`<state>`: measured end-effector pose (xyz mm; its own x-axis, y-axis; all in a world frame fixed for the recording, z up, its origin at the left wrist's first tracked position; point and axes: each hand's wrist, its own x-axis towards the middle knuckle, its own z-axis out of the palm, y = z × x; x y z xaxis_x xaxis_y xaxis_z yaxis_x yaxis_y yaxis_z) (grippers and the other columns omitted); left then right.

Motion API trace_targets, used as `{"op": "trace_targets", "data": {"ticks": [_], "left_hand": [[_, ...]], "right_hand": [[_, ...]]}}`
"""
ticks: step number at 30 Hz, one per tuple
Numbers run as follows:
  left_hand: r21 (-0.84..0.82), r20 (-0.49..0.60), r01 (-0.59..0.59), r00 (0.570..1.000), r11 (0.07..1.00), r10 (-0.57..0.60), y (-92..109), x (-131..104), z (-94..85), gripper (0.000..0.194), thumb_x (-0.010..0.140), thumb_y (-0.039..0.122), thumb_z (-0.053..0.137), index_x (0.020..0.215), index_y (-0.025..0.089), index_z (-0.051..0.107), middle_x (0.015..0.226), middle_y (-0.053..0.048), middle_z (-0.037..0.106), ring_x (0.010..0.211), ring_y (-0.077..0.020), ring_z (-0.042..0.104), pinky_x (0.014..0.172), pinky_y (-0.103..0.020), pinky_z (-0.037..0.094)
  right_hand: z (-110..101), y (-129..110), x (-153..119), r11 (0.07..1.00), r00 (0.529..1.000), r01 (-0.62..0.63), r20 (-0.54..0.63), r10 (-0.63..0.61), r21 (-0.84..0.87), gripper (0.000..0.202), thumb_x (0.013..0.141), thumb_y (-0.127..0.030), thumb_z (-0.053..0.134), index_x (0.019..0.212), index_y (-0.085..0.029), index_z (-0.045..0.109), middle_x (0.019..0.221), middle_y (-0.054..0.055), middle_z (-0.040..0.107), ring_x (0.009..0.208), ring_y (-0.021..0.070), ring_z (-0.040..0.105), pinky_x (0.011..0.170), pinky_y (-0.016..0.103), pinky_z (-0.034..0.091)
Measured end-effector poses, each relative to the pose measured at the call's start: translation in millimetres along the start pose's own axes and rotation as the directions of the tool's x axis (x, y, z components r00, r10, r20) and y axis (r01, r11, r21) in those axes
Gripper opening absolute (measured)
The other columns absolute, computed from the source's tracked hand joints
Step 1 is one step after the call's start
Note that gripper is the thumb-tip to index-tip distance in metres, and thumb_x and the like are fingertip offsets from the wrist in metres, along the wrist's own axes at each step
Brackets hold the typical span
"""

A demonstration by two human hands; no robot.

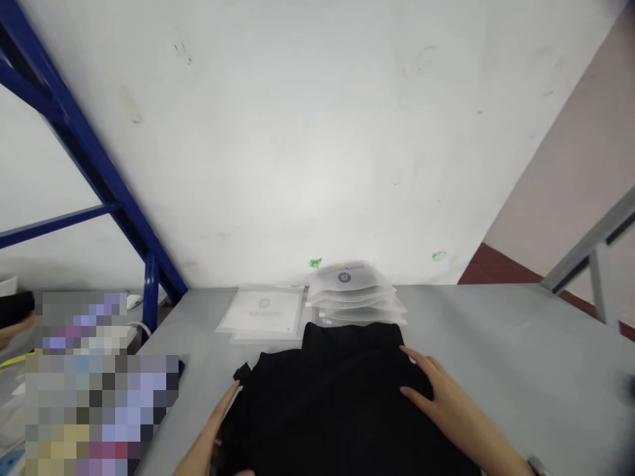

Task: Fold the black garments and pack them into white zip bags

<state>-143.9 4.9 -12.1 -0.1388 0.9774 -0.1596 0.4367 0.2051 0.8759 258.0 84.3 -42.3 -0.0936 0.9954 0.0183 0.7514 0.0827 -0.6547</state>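
Note:
A black garment (342,396) lies spread on the grey table in front of me, its top edge pointing away. My left hand (211,430) rests along the garment's left side, index finger stretched out to a small black flap; the rest of that hand is partly hidden at the lower edge. On the right side, my right hand (441,396) touches the cloth with thumb and fingers apart. Just beyond the garment lie a flat stack of whitish plastic bags (265,314) and a looser pile of frosted bags (354,291) with printed logos.
The grey table (520,357) meets a white wall (317,145) at its back. A blue metal frame (99,145) rises on the left, with a grey frame (598,244) at the right. Another person's hand (17,330) shows at far left, near a blurred-out area.

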Motion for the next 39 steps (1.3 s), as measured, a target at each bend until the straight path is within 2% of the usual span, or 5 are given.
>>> {"op": "trace_targets", "data": {"ticks": [10,16,24,32,39], "left_hand": [[0.040,0.050,-0.212,0.977,0.977,0.210,77,5,25.1,0.050,0.084,0.032,0.051,0.132,0.028,0.039,0.130,-0.007,0.052,0.123,-0.0255,0.048,0.106,-0.043,0.035],[0.049,0.224,-0.373,0.908,0.927,0.354,116,-20,31.8,0.038,0.086,0.023,0.046,0.123,0.028,0.042,0.119,-0.005,0.058,0.112,-0.0203,0.054,0.098,-0.033,0.043],[0.349,0.141,-0.286,0.958,0.892,0.251,95,-9,12.7,0.025,0.070,0.017,0.059,0.092,0.025,0.066,0.097,-0.003,0.070,0.095,-0.0270,0.061,0.087,-0.039,0.043],[-0.028,-0.365,-0.548,0.785,0.836,0.502,131,-12,44.4,0.036,0.077,0.021,0.059,0.110,0.025,0.046,0.108,-0.004,0.057,0.107,-0.0206,0.053,0.094,-0.036,0.041],[-0.197,0.253,-0.196,0.936,0.961,0.243,88,-34,87.2,0.096,0.059,0.028,0.077,0.140,0.024,0.026,0.135,-0.014,0.049,0.123,-0.0340,0.047,0.101,-0.047,0.040]], "right_hand": [[-21,-113,-6,0.944,0.941,0.318,0.092,-0.325,0.090,0.086,0.081,-0.040,0.062,0.147,-0.031,0.008,0.151,0.007,0.024,0.136,0.0266,0.028,0.109,0.045,0.030],[-34,-216,5,0.507,0.483,0.861,0.359,-0.799,-0.032,0.072,0.082,-0.016,0.061,0.144,-0.011,0.025,0.122,0.013,0.058,0.121,0.0252,0.044,0.113,0.045,0.017],[-62,-198,11,0.668,0.671,0.727,0.370,-0.643,-0.157,0.024,0.079,-0.004,0.051,0.097,-0.015,0.063,0.097,0.008,0.062,0.093,0.0226,0.057,0.083,0.036,0.045],[-57,-235,12,0.791,0.728,0.595,0.324,-0.604,0.141,0.015,0.087,-0.024,0.052,0.081,-0.017,0.065,0.076,0.001,0.068,0.068,0.0151,0.061,0.061,0.026,0.045],[-100,-245,37,0.742,0.966,0.251,-0.112,-0.232,0.622,0.035,0.085,-0.048,0.053,0.082,-0.014,0.064,0.075,0.002,0.070,0.072,0.0206,0.069,0.056,0.026,0.053]]}}
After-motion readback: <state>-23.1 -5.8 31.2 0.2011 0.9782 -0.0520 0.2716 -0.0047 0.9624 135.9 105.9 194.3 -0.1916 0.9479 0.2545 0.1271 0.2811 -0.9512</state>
